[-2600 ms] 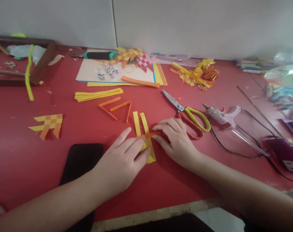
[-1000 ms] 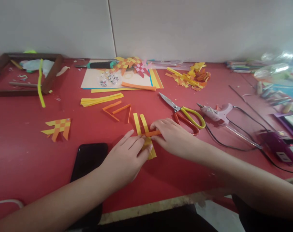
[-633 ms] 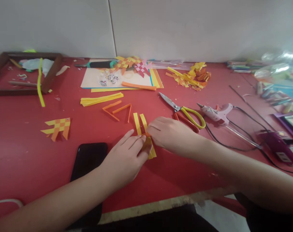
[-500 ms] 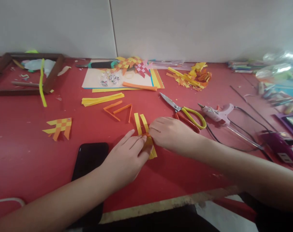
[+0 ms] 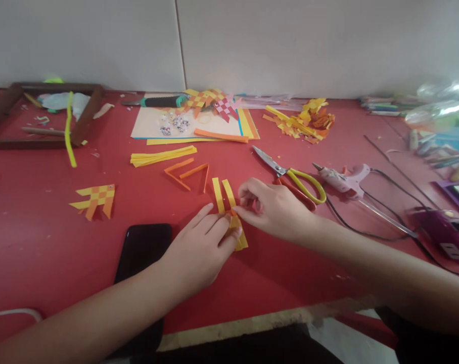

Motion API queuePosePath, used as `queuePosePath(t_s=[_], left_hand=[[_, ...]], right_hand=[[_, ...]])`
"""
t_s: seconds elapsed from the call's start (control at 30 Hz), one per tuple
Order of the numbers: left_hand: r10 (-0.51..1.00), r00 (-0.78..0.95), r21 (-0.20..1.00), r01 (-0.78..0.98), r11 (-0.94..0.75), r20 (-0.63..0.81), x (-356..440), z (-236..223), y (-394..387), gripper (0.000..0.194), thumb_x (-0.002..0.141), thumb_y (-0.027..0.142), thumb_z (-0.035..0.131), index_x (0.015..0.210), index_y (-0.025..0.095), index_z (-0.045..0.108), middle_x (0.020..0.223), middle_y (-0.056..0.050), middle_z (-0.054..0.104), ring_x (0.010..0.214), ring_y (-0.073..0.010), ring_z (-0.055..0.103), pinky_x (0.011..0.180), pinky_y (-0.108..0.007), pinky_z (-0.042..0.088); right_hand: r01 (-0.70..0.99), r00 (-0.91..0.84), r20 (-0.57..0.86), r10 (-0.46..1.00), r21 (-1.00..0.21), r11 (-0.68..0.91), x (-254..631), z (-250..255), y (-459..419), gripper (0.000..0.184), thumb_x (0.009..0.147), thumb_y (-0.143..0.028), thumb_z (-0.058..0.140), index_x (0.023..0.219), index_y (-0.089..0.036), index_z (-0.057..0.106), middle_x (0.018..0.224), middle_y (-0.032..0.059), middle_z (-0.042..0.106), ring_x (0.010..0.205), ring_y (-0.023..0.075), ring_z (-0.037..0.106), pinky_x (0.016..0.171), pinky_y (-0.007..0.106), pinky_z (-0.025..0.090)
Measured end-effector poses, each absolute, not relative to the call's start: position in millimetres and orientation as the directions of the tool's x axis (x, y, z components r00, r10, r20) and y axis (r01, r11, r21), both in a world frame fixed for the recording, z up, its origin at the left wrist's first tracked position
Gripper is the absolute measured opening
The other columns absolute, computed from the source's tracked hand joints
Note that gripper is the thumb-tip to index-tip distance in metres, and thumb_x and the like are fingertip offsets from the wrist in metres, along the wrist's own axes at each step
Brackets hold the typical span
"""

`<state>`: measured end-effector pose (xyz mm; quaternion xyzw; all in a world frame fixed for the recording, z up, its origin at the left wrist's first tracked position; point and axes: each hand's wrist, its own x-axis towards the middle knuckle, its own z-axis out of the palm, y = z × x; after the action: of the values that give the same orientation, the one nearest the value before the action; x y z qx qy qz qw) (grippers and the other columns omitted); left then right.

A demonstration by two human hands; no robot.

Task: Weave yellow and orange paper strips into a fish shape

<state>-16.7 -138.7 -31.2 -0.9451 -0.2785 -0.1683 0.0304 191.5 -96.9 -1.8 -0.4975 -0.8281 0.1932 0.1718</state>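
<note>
My left hand (image 5: 202, 242) lies over a small bundle of folded yellow paper strips (image 5: 241, 241), its fingertips and thumb pressing them on the red table. Two yellow strip ends (image 5: 218, 194) point away from me beyond the fingers. A bit of orange paper strip (image 5: 232, 214) crosses the yellow ones, partly hidden by the fingers. Beside it on the right is my right hand (image 5: 271, 207), its thumb tip at the strips and its curled forefinger apart from the thumb. Two folded orange strips (image 5: 193, 174) lie just beyond the hands.
Scissors (image 5: 290, 174) and a pink glue gun (image 5: 345, 181) with its cord lie to the right. A black phone (image 5: 144, 253) sits under my left forearm. A woven paper fish (image 5: 96, 197) lies left. Behind are yellow strips (image 5: 163, 155), paper scraps (image 5: 309, 121) and a wooden frame (image 5: 87, 116).
The right hand's thumb and forefinger have come apart, and the hand has shifted slightly to the right of the strips. My left hand stays pressed on them.
</note>
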Motion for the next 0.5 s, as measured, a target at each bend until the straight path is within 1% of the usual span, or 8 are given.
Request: queuePosePath(t_s=[0.07, 0.13, 0.23, 0.3, 0.4, 0.5], left_hand=[[0.518, 0.787, 0.040, 0.537, -0.843, 0.335, -17, -30, -139, 0.032, 0.086, 0.010, 0.050, 0.112, 0.011, 0.067, 0.103, -0.014, 0.068, 0.093, -0.0261, 0.066, 0.101, -0.052, 0.048], [0.519, 0.787, 0.047, 0.536, -0.843, 0.333, -17, -29, -138, 0.032, 0.085, 0.010, 0.048, 0.111, 0.010, 0.067, 0.098, -0.013, 0.067, 0.091, -0.0254, 0.066, 0.100, -0.052, 0.049], [0.518, 0.794, 0.051, 0.531, -0.846, 0.318, -17, -28, -137, 0.032, 0.086, 0.010, 0.046, 0.110, 0.011, 0.067, 0.091, -0.011, 0.065, 0.089, -0.0247, 0.065, 0.100, -0.051, 0.049], [0.519, 0.797, 0.051, 0.531, -0.846, 0.309, -17, -28, -137, 0.033, 0.086, 0.010, 0.046, 0.111, 0.010, 0.067, 0.090, -0.011, 0.065, 0.089, -0.0247, 0.064, 0.101, -0.051, 0.049], [0.521, 0.795, 0.049, 0.534, -0.844, 0.311, -17, -30, -137, 0.033, 0.085, 0.010, 0.048, 0.112, 0.010, 0.067, 0.098, -0.012, 0.065, 0.093, -0.0257, 0.064, 0.102, -0.052, 0.048], [0.509, 0.790, 0.054, 0.525, -0.850, 0.342, -17, -32, -138, 0.031, 0.086, 0.008, 0.047, 0.110, 0.010, 0.068, 0.114, -0.014, 0.065, 0.099, -0.0261, 0.063, 0.103, -0.051, 0.048]], right_hand=[[0.717, -0.412, 0.049, 0.910, -0.599, 0.357, 188, -4, -101, 0.012, 0.082, -0.021, 0.063, 0.082, -0.020, 0.051, 0.072, -0.0018, 0.066, 0.060, 0.0104, 0.060, 0.058, 0.022, 0.043], [0.671, -0.390, 0.023, 0.921, -0.678, 0.301, 186, -6, -104, 0.011, 0.081, -0.019, 0.061, 0.079, -0.020, 0.050, 0.071, -0.0024, 0.065, 0.059, 0.0095, 0.059, 0.057, 0.021, 0.044], [0.577, -0.342, 0.000, 0.940, -0.790, 0.210, 183, -8, -107, 0.009, 0.080, -0.018, 0.060, 0.080, -0.020, 0.051, 0.073, -0.0018, 0.064, 0.062, 0.0103, 0.062, 0.059, 0.022, 0.048], [0.511, -0.323, -0.023, 0.946, -0.846, 0.153, 183, -9, -108, 0.008, 0.080, -0.018, 0.059, 0.082, -0.020, 0.051, 0.074, -0.0010, 0.065, 0.066, 0.0114, 0.064, 0.061, 0.023, 0.051], [0.487, -0.330, -0.034, 0.943, -0.862, 0.139, 183, -10, -109, 0.008, 0.078, -0.014, 0.056, 0.084, -0.020, 0.053, 0.078, -0.0002, 0.066, 0.069, 0.0122, 0.066, 0.063, 0.024, 0.052], [0.508, -0.362, 0.002, 0.932, -0.838, 0.199, 185, -10, -110, 0.014, 0.075, -0.009, 0.052, 0.085, -0.020, 0.054, 0.082, 0.0003, 0.067, 0.073, 0.0126, 0.065, 0.067, 0.025, 0.052]])
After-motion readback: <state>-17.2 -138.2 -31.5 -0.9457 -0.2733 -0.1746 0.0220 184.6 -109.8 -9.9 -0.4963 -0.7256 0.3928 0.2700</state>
